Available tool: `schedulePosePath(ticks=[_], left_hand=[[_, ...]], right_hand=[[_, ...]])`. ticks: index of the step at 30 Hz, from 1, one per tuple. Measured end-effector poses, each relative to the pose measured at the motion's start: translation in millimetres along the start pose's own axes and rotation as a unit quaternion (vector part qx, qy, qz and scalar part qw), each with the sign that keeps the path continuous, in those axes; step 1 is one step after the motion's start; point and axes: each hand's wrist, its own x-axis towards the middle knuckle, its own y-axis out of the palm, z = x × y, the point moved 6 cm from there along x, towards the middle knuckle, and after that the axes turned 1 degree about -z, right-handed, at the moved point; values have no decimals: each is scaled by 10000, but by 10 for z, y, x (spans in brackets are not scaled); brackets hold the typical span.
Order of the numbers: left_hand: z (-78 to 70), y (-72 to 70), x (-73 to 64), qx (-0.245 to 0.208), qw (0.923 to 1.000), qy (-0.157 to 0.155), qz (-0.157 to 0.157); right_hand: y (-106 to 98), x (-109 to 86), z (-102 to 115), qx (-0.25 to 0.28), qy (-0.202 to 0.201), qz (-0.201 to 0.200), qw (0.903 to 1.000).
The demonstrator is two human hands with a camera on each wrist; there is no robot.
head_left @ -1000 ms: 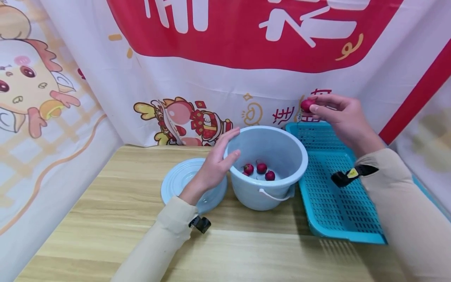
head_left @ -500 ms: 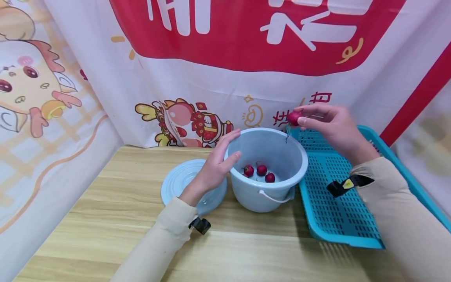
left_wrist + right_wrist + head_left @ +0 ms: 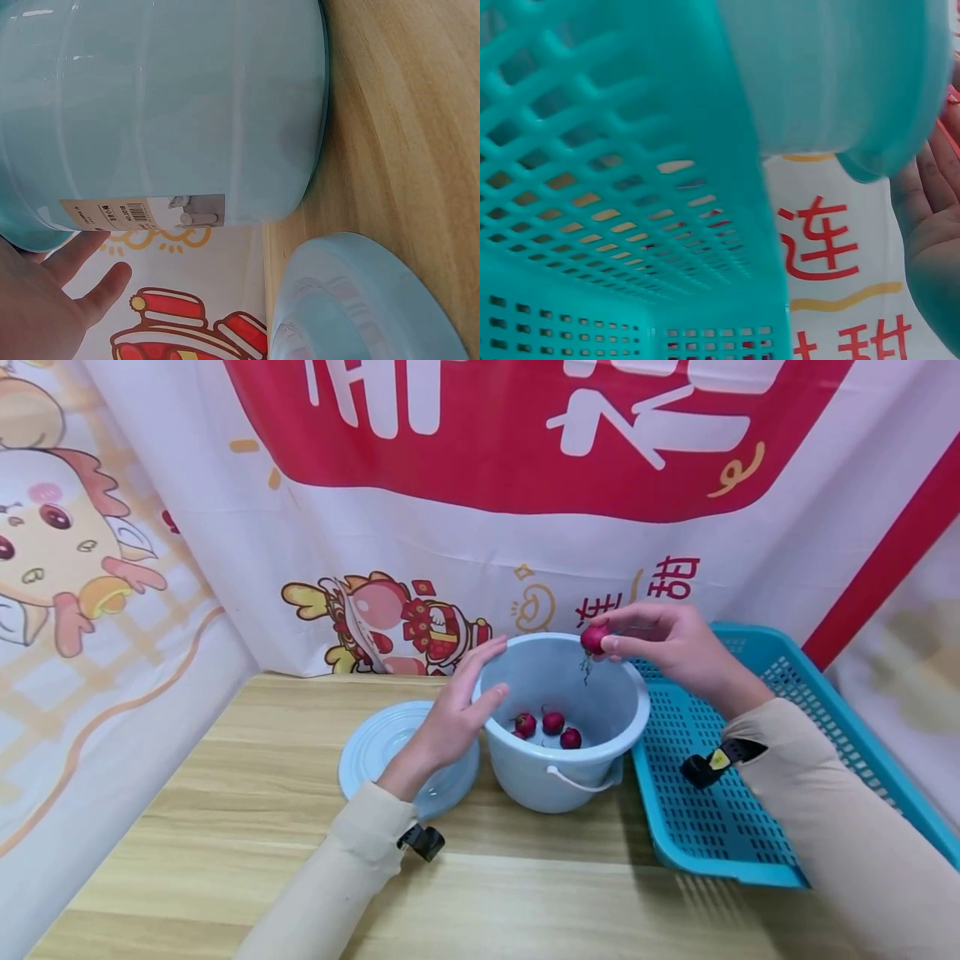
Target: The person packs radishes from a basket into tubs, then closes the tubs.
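Observation:
My right hand (image 3: pixel 663 647) pinches a red radish (image 3: pixel 595 639) between thumb and fingers, over the right part of the rim of a light blue bucket (image 3: pixel 551 785). Thin roots dangle from the radish into the bucket's mouth. Inside, on the bottom, lie several more radishes (image 3: pixel 552 722). My left hand (image 3: pixel 459 714) rests at the bucket's left rim with fingers extended and thumb apart. In the left wrist view, that hand (image 3: pixel 52 300) is by the rim, below a label (image 3: pixel 142 213) on the bucket wall. The right wrist view shows only part of the right hand (image 3: pixel 934 217) at its edge.
A light blue lid (image 3: pixel 367 747) lies on the wooden table (image 3: pixel 225 827) left of the bucket, partly under my left forearm. Close on the bucket's right stands a turquoise slotted basket (image 3: pixel 693 810), beneath my right arm. A printed cloth (image 3: pixel 420 543) hangs behind the table.
My right hand has carried the radish left and down, from above the basket's far end to the bucket's mouth. The left hand has stayed at the rim.

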Motion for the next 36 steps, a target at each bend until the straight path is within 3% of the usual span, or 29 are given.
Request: schedulePosePath(ticks=[9,25,36], left_hand=[[-9,2,-4,-8,10000,-19,20],[-6,3,8,36,10000,-6,-6],[-24,11,-2,20,10000,-41,-20]], right_hand=[[100,11,-50,-149,73,75,9998],[230,21,-40,-1431,-397,-87,9889],[296,16,-30,-1820,-721,41,9806]])
